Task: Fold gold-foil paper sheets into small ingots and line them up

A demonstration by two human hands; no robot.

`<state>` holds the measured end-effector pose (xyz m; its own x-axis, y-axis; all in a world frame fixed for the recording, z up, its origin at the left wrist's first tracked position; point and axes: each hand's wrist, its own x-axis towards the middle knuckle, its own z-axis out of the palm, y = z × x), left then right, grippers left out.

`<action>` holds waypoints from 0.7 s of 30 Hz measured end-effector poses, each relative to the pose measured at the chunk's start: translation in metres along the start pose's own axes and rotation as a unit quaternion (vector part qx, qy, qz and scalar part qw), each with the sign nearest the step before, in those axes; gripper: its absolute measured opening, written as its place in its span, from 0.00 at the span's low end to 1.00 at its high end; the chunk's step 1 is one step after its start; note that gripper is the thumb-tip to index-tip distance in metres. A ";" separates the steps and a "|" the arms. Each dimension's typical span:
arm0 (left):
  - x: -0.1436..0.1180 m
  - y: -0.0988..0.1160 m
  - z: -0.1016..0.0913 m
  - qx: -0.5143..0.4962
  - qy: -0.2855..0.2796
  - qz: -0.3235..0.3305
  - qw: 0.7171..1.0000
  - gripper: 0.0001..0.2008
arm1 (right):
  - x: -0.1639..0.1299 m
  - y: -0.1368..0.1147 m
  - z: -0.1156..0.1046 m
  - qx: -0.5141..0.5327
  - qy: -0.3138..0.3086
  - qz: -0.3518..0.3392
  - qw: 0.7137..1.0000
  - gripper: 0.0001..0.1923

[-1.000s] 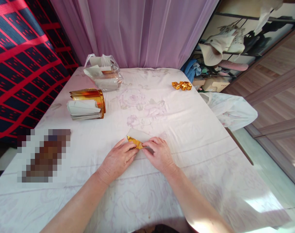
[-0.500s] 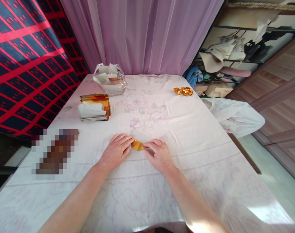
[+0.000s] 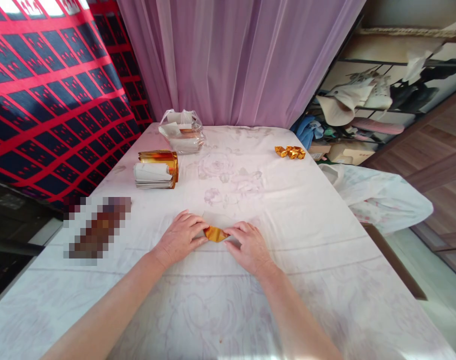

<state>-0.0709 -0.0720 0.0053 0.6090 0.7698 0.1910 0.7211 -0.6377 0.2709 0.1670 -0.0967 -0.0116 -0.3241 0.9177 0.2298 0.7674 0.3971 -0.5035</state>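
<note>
At the far left, a blurred patch [image 3: 96, 229] lies on the table [image 3: 325, 260], close to the left edge. Further back, a stack of gold-and-white paper sheets [image 3: 156, 170] is kept flat and squared, with a clear plastic bag [image 3: 182, 131] of more paper set behind it near the curtain [image 3: 235, 55]; both are placed beyond the hands, probably so that the middle is left free as working ground.

The left hand [image 3: 181, 239] is laid palm down on the cloth, its fingers bent and its fingertips pressed against the left end of a small folded piece of gold paper [image 3: 215, 233]. The right hand [image 3: 250, 246] is set the same way against the right end, fingers curled loosely, not closed into a fist. The gold paper is thus pinched from both sides and held down on the table, in the middle and near the front, seemingly so that a crease can be kept.

At the back right, a few finished gold folded pieces [image 3: 290, 152] are gathered near the right edge, well apart from the hands. Past that edge a white bag [image 3: 381, 197] is seen lower down. Open cloth is left all around the hands.
</note>
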 end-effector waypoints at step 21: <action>0.000 0.003 0.007 -0.016 0.028 -0.014 0.999 0.12 | 0.002 0.005 -0.001 -0.031 -0.003 -0.034 0.999 0.07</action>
<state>-0.0670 -0.0741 -0.0004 0.5686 0.7883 0.2348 0.7264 -0.6152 0.3064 0.1708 -0.0929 -0.0135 -0.3801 0.8884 0.2576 0.7755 0.4578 -0.4348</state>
